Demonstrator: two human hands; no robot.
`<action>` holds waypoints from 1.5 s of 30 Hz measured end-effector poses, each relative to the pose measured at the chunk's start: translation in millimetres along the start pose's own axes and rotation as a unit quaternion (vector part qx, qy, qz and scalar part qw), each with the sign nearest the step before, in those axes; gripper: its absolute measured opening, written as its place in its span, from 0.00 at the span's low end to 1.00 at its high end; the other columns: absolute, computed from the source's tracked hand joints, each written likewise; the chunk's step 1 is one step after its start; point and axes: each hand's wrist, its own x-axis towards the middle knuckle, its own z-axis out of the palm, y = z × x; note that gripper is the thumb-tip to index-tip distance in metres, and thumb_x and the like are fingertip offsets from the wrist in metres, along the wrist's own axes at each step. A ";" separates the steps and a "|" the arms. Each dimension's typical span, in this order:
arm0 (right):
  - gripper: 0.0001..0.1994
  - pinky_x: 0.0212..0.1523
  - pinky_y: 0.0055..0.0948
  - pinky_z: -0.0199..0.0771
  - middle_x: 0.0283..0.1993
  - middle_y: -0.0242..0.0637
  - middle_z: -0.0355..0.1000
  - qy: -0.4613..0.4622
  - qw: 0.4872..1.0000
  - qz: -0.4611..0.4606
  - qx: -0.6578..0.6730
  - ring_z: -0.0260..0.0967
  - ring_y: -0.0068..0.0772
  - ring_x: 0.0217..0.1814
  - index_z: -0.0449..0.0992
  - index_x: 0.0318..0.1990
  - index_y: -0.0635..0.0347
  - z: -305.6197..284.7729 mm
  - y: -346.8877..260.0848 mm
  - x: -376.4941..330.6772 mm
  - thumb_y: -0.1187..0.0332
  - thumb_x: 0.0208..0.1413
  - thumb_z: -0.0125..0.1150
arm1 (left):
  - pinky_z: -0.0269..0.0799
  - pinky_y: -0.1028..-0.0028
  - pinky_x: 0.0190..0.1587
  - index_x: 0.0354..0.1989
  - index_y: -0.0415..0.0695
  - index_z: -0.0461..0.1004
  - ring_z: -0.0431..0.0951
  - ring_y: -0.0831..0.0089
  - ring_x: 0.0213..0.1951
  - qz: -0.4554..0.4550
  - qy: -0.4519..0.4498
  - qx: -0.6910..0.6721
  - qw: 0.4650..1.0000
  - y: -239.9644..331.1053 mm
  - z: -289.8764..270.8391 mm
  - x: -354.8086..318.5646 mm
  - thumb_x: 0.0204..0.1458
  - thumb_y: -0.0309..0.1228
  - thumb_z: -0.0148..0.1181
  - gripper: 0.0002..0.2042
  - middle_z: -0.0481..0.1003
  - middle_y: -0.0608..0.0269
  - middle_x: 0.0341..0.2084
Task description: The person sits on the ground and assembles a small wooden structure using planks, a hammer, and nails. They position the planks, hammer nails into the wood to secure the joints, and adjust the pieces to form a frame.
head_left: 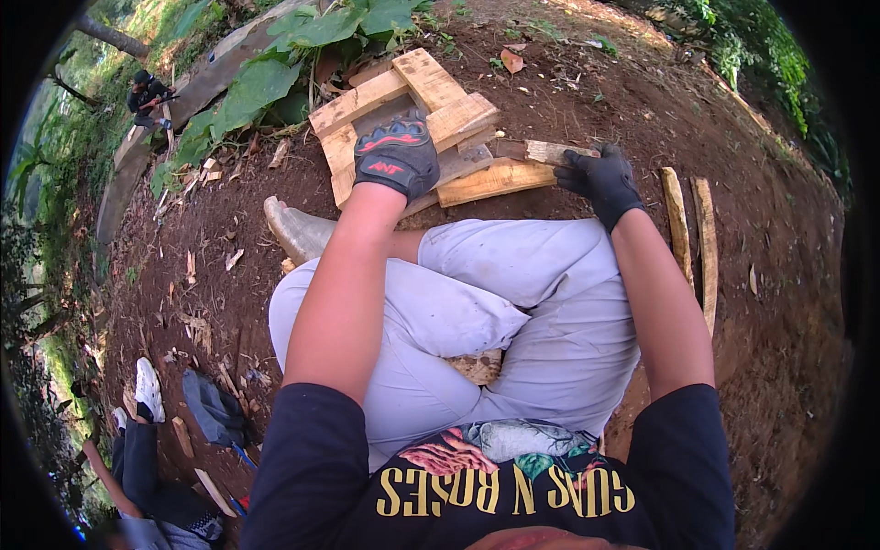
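Ahead of my crossed legs, a square frame of pale wooden boards lies on the soil. My left hand, in a black glove with red markings, is closed over its near part, with the fingertips hidden. My right hand, in a dark glove, grips the right end of a short rough wooden piece. That piece's left end reaches toward the boards, and its darker tip is hard to make out. Just below it rests a yellowish wooden block, against the frame's near right side.
Two long wooden strips lie right of my right forearm. Broad green leaves hang beyond the frame. A person sits far left; another person's legs show lower left, near a dark cloth. Wood chips litter the soil.
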 end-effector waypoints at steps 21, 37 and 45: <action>0.19 0.39 0.34 0.87 0.45 0.42 0.79 -0.102 0.977 0.057 -0.179 0.81 0.36 0.34 0.77 0.52 0.62 -13.3 5.3 2.4 0.65 0.59 0.78 | 0.73 0.50 0.66 0.69 0.39 0.68 0.78 0.43 0.63 -0.017 -0.095 -0.038 0.995 9.0 -26.4 -3.7 0.61 0.35 0.50 0.27 0.77 0.36 0.60; 0.28 0.37 0.34 0.78 0.47 0.40 0.81 -0.253 0.841 -0.079 -0.472 0.79 0.29 0.37 0.76 0.61 0.59 1.8 -5.9 10.0 0.49 0.62 0.72 | 0.77 0.50 0.60 0.62 0.42 0.73 0.82 0.48 0.58 -0.021 -0.033 -0.032 0.999 7.3 -15.2 -7.1 0.58 0.37 0.56 0.23 0.81 0.45 0.58; 0.33 0.56 0.43 0.80 0.59 0.50 0.81 -0.265 0.778 -0.140 -0.552 0.82 0.48 0.57 0.74 0.66 0.57 13.6 -8.1 10.8 0.47 0.60 0.70 | 0.78 0.50 0.59 0.61 0.41 0.74 0.82 0.47 0.58 -0.008 -0.018 -0.018 1.000 7.5 -10.2 -6.0 0.58 0.36 0.56 0.23 0.81 0.45 0.57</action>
